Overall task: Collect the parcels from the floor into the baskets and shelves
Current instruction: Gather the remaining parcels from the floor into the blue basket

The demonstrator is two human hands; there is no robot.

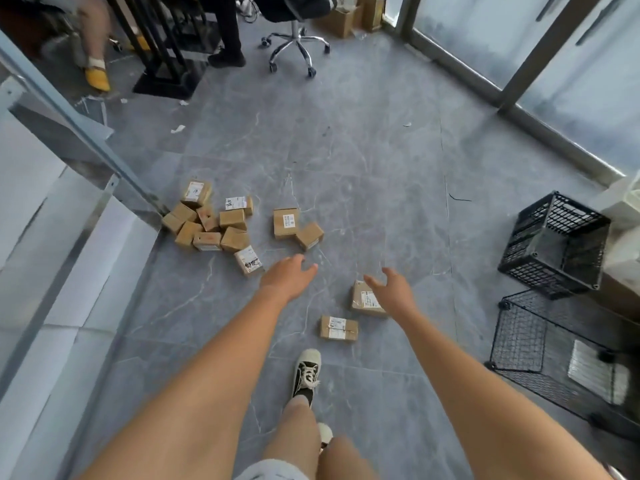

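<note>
— What sits nearest the camera?

— A bare leg ending in a black-and-white sneaker [306, 374] planted on the grey marbled floor tiles [381, 188]. Both arms stretch forward from there. Just beyond the shoe lies a flat cardboard parcel [338, 328] with a white label.

— And the hands?

— The right hand [393, 289] hovers over a second flat parcel [366, 300], fingers spread and loose, gripping nothing; I cannot tell whether it touches the box. The left hand [285, 275] reaches out beside it, fingers relaxed and empty as well, near a small box with black handwriting [248, 260].

— Where are the rest?

— Further out, a heap of small cardboard parcels [207, 223] lies against the foot of a metal shelf frame [104, 150] on the left. Two more stand a little apart to its right — a labelled box [285, 222] and a tilted one [309, 235] touching it.

— Any baskets?

— On the right, a black wire basket [519, 337] with something pale inside, and behind it a black plastic crate [554, 244] tipped on its side. At the far end stands an office chair base [295, 46].
</note>
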